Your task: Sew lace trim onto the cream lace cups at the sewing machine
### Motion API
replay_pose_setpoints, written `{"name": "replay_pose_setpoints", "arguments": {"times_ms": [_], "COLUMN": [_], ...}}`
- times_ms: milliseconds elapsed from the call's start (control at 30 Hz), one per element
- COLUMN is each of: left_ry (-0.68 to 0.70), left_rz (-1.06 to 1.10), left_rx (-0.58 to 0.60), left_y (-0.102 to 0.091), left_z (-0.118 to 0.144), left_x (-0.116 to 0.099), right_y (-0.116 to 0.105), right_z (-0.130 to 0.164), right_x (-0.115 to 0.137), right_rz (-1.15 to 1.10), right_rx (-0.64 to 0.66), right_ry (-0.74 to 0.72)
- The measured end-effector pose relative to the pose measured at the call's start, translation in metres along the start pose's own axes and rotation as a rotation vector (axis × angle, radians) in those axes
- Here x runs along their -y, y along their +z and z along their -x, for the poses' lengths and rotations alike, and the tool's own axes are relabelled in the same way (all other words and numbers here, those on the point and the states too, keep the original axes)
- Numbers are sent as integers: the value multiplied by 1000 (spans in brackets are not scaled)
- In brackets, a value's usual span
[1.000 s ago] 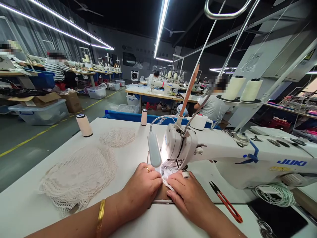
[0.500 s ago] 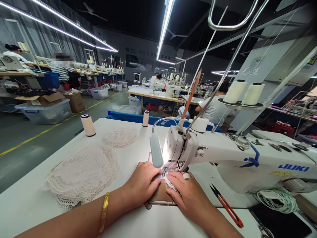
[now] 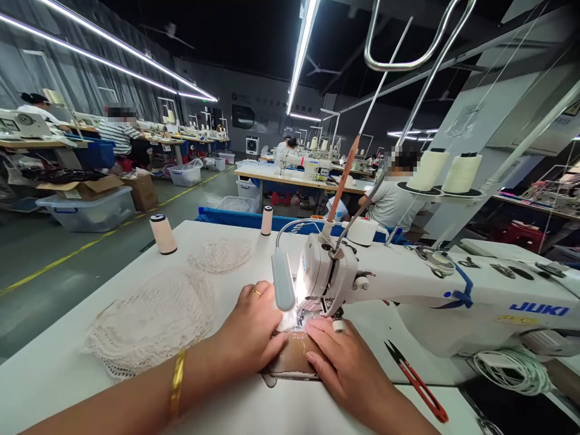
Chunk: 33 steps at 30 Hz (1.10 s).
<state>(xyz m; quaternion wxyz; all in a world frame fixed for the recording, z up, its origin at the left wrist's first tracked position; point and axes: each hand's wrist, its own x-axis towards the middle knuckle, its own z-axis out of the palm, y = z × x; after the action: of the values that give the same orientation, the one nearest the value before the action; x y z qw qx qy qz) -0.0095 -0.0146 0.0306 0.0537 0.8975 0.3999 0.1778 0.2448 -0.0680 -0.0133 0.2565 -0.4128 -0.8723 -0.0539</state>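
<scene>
White lace (image 3: 288, 321) lies under the lit needle area of a white sewing machine (image 3: 324, 272). My left hand (image 3: 254, 326), with a ring and a gold bangle, is at its left edge; its fingers are curled onto the lace, the tips partly hidden behind the small grey lamp (image 3: 283, 284). My right hand (image 3: 347, 359) lies flat beside the presser foot, its fingers stretched out and fingertips at the lace's right side. Between the two thumbs shows a brown plate (image 3: 294, 353) on the machine bed.
Lace pieces lie at left in a large pile (image 3: 154, 320) and a smaller pile (image 3: 222, 256). Two thread cones, one at left (image 3: 163, 234) and one farther back (image 3: 267, 221), stand on the table. Red-handled thread snips (image 3: 417, 382) lie at right. Co-workers sit at machines beyond.
My left hand has shifted slightly left and up, away from the right one. The lace strip that showed beneath my right fingers is gone from there. The view has shifted slightly.
</scene>
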Motion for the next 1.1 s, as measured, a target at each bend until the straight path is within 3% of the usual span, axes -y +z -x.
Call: {"name": "replay_pose_setpoints", "arguments": {"times_ms": [200, 433, 900, 1100], "left_ry": [221, 269, 330, 318], "left_rz": [173, 101, 139, 123], "left_rx": [-161, -22, -107, -90], "left_y": [18, 12, 25, 28], "left_z": [11, 6, 9, 9], "left_x": [4, 1, -4, -3], "right_y": [-3, -2, -1, -3], "right_z": [-9, -9, -7, -8], "right_x": [9, 12, 8, 8], "right_rz": [-66, -72, -30, -22], "right_rx": [49, 91, 79, 91], "right_ry": [54, 57, 88, 98]}}
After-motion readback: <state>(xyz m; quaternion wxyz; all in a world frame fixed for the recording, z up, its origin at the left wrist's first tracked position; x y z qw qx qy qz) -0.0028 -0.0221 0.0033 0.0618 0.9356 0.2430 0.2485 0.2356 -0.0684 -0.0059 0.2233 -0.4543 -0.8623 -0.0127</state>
